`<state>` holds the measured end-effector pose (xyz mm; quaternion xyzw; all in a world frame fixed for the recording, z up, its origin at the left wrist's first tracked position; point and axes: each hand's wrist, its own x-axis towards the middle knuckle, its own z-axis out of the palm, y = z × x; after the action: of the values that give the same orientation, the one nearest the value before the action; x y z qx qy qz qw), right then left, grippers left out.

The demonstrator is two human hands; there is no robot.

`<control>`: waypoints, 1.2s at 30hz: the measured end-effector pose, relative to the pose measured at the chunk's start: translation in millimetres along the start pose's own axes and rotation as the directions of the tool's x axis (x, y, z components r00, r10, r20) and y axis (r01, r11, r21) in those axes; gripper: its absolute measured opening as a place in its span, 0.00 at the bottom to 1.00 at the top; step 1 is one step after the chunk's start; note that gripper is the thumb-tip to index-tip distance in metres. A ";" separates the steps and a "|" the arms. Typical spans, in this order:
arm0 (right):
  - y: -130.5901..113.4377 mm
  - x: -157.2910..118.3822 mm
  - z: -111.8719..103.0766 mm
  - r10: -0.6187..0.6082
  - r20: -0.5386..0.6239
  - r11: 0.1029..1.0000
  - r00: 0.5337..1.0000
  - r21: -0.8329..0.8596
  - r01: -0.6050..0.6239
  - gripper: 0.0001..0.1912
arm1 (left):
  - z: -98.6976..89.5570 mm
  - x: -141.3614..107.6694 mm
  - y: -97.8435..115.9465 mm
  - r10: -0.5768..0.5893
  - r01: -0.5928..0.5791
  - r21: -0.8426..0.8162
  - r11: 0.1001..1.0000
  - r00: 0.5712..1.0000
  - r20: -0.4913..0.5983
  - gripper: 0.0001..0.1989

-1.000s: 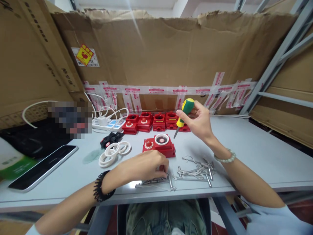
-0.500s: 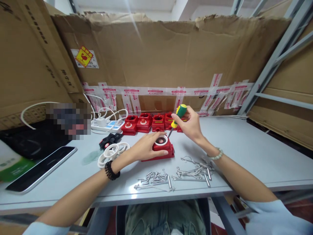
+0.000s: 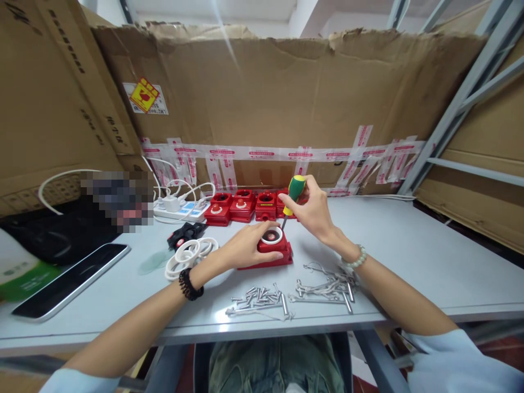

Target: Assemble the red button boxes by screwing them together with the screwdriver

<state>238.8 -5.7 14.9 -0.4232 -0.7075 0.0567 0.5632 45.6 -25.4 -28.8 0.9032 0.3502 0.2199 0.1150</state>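
A red box [image 3: 282, 254] with a white ring [image 3: 280, 236] around its dark round opening sits on the table in front of me. My left hand [image 3: 249, 244] grips the box from the left, fingers behind it and thumb across its front, partly covering it. In my right hand [image 3: 313, 210] is a screwdriver [image 3: 296, 188] with a green and yellow handle, tilted, its shaft pointing down. The tip reaches the box's far right edge by the ring; whether it sits on a screw I cannot tell.
Several red boxes [image 3: 242, 206] stand in a row behind. White rings [image 3: 188, 252] and black parts [image 3: 183, 236] lie left, near a power strip [image 3: 186, 210] and a tablet-like device [image 3: 73, 278]. Screws [image 3: 257, 296] and metal rods with cords [image 3: 327, 286] lie near the front edge.
The screwdriver has become more upright and its handle has shifted slightly left, with my right hand turning along. My left hand stays on the red box.
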 end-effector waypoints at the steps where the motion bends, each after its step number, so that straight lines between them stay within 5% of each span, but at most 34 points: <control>1: -2.5 0.8 0.7 -0.019 0.003 0.998 1.000 -0.067 0.019 0.20 | 0.3 0.2 -0.1 -0.003 0.003 0.006 1.000 1.000 -0.001 0.30; 8: -13.6 8.5 5.6 -0.095 0.103 0.859 0.990 -0.494 0.134 0.23 | 0.5 0.6 -0.7 -0.008 0.008 0.007 1.000 1.000 0.007 0.31; 21: -43.2 21.9 -2.6 -0.027 0.100 0.565 0.995 -0.819 0.098 0.31 | 1.0 0.2 -1.2 -0.001 0.001 0.010 1.000 1.000 0.004 0.29; 32: -24.7 42.8 -0.1 -0.070 0.008 0.769 0.998 -0.637 0.059 0.18 | 1.9 0.7 -2.4 0.012 -0.012 0.018 1.000 1.000 -0.005 0.29; 36: -28.3 44.9 -2.5 -0.046 0.077 0.785 0.996 -0.614 0.084 0.16 | 1.7 0.4 -3.2 0.014 -0.014 0.018 1.000 1.000 -0.004 0.29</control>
<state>225.5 5.0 65.2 -0.5572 -0.7174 -0.1842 0.3754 44.9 -22.9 -31.2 0.9062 0.3459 0.2196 0.1047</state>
